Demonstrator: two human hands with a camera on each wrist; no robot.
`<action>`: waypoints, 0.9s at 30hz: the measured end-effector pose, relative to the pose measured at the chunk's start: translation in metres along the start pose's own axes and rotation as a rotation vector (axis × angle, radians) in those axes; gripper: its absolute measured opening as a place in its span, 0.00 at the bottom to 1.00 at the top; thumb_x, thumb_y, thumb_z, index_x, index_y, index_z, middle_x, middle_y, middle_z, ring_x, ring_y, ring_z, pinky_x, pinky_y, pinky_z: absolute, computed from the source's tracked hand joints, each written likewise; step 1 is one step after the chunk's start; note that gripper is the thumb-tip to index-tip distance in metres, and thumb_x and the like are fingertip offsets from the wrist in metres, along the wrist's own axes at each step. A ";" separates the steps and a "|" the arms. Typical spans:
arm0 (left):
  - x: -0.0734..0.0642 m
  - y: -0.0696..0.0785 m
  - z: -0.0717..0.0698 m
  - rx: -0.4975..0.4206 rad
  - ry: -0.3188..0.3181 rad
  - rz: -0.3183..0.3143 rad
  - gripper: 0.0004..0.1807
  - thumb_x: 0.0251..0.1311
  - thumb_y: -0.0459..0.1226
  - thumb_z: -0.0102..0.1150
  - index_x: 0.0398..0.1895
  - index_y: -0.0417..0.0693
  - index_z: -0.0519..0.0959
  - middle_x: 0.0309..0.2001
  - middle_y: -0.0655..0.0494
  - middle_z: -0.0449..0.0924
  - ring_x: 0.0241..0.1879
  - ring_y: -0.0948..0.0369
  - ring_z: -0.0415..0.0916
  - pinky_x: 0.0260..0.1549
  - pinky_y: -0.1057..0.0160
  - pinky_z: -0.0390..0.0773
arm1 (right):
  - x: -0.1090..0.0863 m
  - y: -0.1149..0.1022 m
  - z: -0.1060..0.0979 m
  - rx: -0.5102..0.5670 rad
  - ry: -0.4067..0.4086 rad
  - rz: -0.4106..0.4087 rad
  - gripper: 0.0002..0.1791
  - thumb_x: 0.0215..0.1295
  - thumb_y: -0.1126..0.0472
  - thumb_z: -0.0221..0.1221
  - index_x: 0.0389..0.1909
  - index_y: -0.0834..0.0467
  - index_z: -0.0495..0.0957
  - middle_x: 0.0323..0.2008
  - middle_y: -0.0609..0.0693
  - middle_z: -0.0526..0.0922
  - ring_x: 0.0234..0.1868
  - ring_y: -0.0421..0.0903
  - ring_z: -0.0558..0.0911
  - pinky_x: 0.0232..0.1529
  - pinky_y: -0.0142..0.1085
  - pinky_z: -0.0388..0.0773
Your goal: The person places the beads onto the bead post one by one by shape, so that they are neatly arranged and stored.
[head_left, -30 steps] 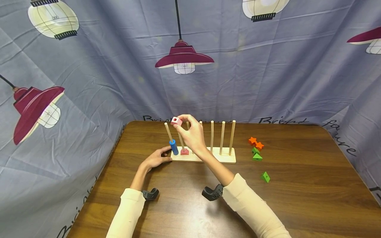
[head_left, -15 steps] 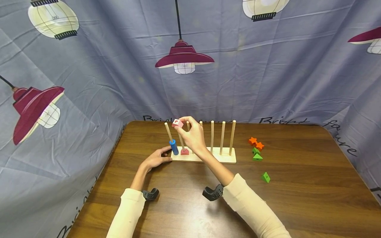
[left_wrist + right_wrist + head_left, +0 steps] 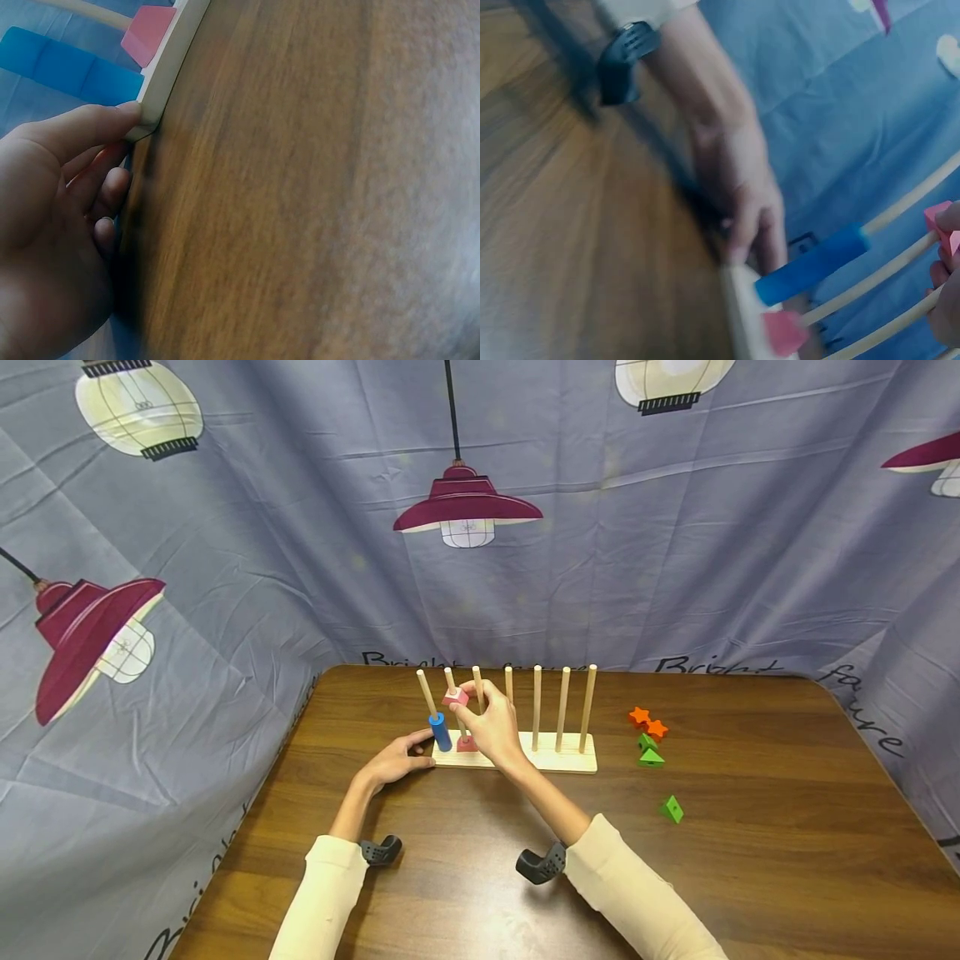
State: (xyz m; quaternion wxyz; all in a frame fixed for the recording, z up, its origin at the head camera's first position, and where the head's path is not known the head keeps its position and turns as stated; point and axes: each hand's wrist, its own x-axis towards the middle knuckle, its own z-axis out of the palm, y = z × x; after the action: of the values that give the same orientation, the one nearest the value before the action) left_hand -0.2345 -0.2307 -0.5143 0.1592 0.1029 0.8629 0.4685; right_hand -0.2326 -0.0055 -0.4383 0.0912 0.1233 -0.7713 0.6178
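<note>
A wooden peg stand [image 3: 558,762] with a row of upright pegs sits toward the back of the table. My left hand [image 3: 393,762] grips its left end, the thumb [image 3: 112,120] against the corner of the base. Blue cylinders [image 3: 439,732] are stacked on the leftmost peg. At the foot of the second peg lies a pink block [image 3: 467,744]. My right hand [image 3: 491,722] pinches another pink block [image 3: 455,696] high on that same peg, whose tip pokes out above it. In the right wrist view, this held block [image 3: 939,219] shows only partly at the edge.
To the right of the stand lie orange stars [image 3: 657,728] and green triangle blocks [image 3: 651,758], with one green triangle [image 3: 672,809] nearer the front. Behind the brown wooden table [image 3: 787,827] hangs a grey-blue curtain [image 3: 637,568] printed with lamps.
The right hand has lowered the pink block from above the second peg onto its upper part, levelling its tilt. My left hand has stayed at the stand's end.
</note>
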 end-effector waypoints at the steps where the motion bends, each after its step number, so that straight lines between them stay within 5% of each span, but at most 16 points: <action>1: 0.000 0.000 0.000 -0.004 -0.001 -0.001 0.36 0.64 0.38 0.63 0.75 0.45 0.65 0.66 0.43 0.67 0.55 0.49 0.64 0.56 0.49 0.63 | -0.002 0.005 0.001 -0.002 -0.003 0.011 0.15 0.61 0.62 0.69 0.48 0.59 0.80 0.44 0.55 0.84 0.46 0.53 0.79 0.44 0.44 0.73; 6: 0.000 0.000 0.000 -0.029 0.000 -0.011 0.36 0.64 0.37 0.64 0.75 0.47 0.65 0.68 0.45 0.65 0.55 0.50 0.64 0.56 0.50 0.63 | -0.011 0.029 0.008 -0.030 -0.010 0.067 0.15 0.61 0.64 0.68 0.48 0.61 0.80 0.42 0.55 0.84 0.36 0.51 0.80 0.33 0.36 0.72; 16: -0.001 -0.001 0.002 -0.011 0.008 0.008 0.35 0.64 0.37 0.64 0.74 0.43 0.66 0.66 0.42 0.67 0.55 0.49 0.65 0.53 0.52 0.64 | -0.023 0.063 0.018 -0.102 -0.001 0.141 0.14 0.59 0.68 0.69 0.46 0.62 0.81 0.42 0.57 0.85 0.43 0.52 0.81 0.44 0.45 0.75; 27: 0.000 0.001 0.002 -0.006 0.011 0.005 0.35 0.64 0.36 0.64 0.74 0.44 0.66 0.65 0.43 0.68 0.55 0.50 0.65 0.52 0.54 0.64 | -0.026 0.072 0.018 -0.194 -0.018 0.147 0.16 0.56 0.69 0.68 0.47 0.61 0.83 0.43 0.57 0.86 0.45 0.55 0.82 0.47 0.49 0.76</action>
State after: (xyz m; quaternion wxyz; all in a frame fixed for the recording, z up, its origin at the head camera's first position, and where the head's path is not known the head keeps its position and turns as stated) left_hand -0.2339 -0.2287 -0.5149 0.1538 0.1019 0.8622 0.4718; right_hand -0.2290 -0.0058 -0.5165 0.0503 0.0625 -0.8352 0.5440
